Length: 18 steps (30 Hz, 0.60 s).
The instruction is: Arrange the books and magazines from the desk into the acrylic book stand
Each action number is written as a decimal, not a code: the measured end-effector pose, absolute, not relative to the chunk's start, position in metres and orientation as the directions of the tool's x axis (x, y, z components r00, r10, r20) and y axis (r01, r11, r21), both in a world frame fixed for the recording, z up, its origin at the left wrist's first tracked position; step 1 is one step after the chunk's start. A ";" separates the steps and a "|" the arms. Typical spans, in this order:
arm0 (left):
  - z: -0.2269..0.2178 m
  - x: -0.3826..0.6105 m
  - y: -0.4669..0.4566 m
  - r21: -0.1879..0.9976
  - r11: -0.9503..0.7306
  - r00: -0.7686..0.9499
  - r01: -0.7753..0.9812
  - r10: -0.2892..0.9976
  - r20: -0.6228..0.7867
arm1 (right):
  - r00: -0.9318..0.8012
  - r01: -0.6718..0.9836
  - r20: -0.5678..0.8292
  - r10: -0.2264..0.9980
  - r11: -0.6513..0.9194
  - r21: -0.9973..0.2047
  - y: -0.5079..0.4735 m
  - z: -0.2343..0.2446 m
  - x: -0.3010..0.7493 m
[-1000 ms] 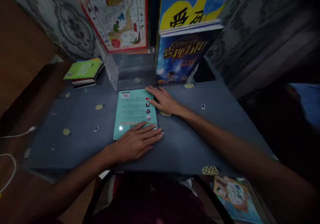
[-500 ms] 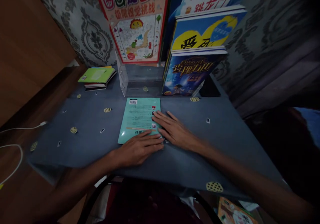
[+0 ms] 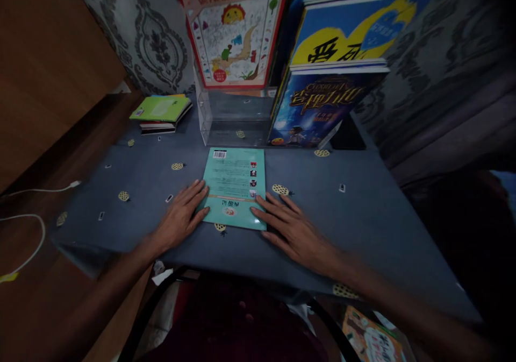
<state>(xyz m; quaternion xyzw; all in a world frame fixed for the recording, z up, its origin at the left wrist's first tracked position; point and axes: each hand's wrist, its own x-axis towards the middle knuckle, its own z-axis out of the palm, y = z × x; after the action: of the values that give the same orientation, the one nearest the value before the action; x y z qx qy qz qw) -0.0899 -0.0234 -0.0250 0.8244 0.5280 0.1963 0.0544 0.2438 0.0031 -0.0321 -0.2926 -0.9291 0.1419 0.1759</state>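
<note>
A thin teal book (image 3: 237, 184) lies flat, back cover up, in the middle of a table under a blue-grey cloth (image 3: 363, 217). My left hand (image 3: 180, 218) rests flat at the book's near left corner, fingers stretched out and touching its edge. My right hand (image 3: 292, 227) lies flat at the near right corner, fingers spread, tips at the book's edge. Neither hand holds anything.
A clear acrylic stand (image 3: 234, 117) sits behind the book. Picture books lean against the wall: a dark blue one (image 3: 318, 106), a blue and yellow one (image 3: 355, 28), a red-framed one (image 3: 234, 34). A stack topped by a green book (image 3: 161, 112) lies far left. White cable (image 3: 28, 227) at left.
Both hands slid off the book's cover to its near corners; the left went left, the right came toward me. The camera tilted up a little.
</note>
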 end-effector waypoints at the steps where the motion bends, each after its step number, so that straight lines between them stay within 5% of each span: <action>1: -0.026 -0.089 -0.026 0.295 -0.447 0.374 0.845 0.887 0.272 | -0.766 0.496 0.245 0.595 0.788 -0.365 0.001 -0.032 0.244; 18: -0.011 -0.082 -0.115 0.077 -0.632 0.614 0.771 0.771 0.171 | -0.747 0.504 0.304 0.592 0.802 -0.322 -0.087 -0.047 0.265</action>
<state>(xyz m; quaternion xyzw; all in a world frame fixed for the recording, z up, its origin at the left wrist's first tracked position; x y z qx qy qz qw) -0.0822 -0.1145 -0.0109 0.8983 0.4291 0.0939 -0.0022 0.2651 -0.0868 -0.0474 -0.2951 -0.9280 0.1101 0.1989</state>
